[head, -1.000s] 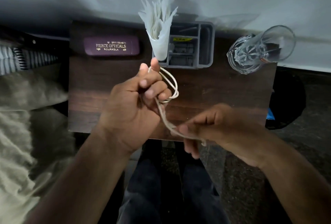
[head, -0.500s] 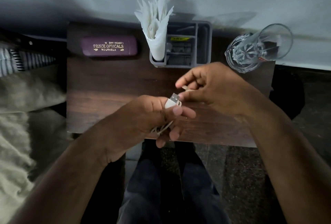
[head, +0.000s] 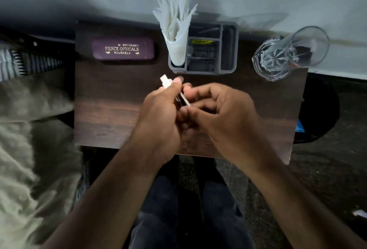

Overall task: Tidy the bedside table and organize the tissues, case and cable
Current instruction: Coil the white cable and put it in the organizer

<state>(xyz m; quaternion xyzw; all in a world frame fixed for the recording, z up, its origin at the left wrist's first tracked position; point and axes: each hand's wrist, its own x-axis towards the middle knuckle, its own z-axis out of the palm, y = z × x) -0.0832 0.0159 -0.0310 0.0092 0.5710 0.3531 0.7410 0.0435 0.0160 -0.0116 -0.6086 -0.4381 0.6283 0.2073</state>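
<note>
Above the dark wooden table (head: 111,109), we grip the white cable (head: 183,99) in both fists: our left hand (head: 158,117) closes round the bundle, its flat white plug (head: 165,80) jutting past the thumb, while our right hand (head: 220,113) curls shut on the other end. Behind stand the purple case (head: 123,49), and the white tissues (head: 175,30) upright in the grey organizer (head: 228,49)

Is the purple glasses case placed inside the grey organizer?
No, the purple case lies flat on the table, apart from the grey organizer and to the left of the tissues.
</note>
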